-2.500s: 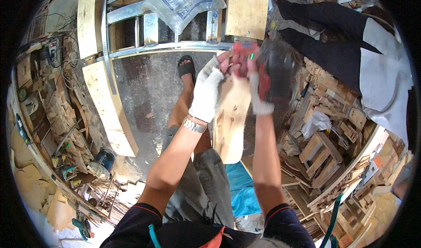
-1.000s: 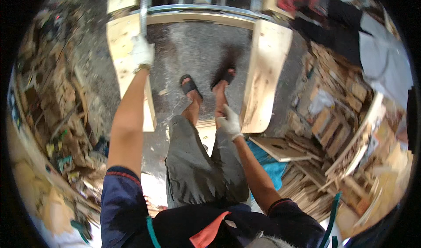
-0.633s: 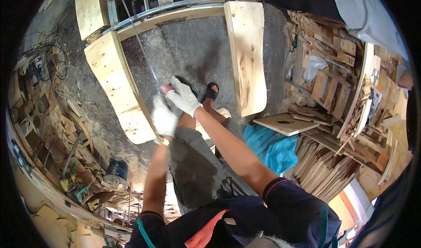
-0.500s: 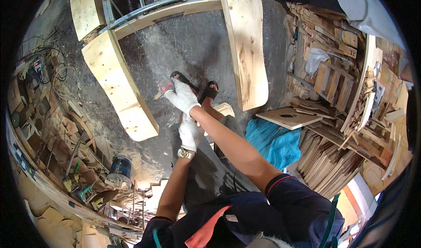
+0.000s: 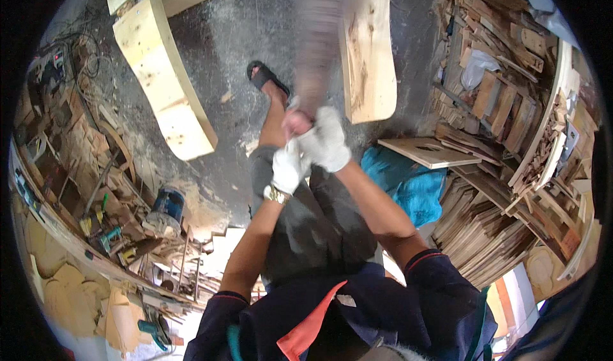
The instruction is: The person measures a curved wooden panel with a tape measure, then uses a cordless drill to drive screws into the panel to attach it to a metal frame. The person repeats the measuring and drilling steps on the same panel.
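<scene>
Both my hands wear white work gloves and meet over my raised knee. My left hand (image 5: pixel 288 166) and my right hand (image 5: pixel 327 139) are clenched together on the lower end of a long brownish object (image 5: pixel 319 48). It points up and away from me and is too blurred by motion to identify. My sandalled foot (image 5: pixel 263 77) rests on the dusty grey floor just beyond the hands. A wristwatch (image 5: pixel 276 195) sits on my left wrist.
Two curved pale wooden planks lie on the floor, one at left (image 5: pixel 163 86) and one at right (image 5: pixel 370 54). A blue cloth (image 5: pixel 408 182) and a flat slotted board (image 5: pixel 426 151) lie at right before stacked wood pieces (image 5: pixel 504 105). A blue drum-shaped thing (image 5: pixel 167 204) and tool clutter sit at left.
My hands have stayed together above the knee while the view shifted. The thing they grip now sweeps upward as a wide blur, where earlier only a thin piece showed.
</scene>
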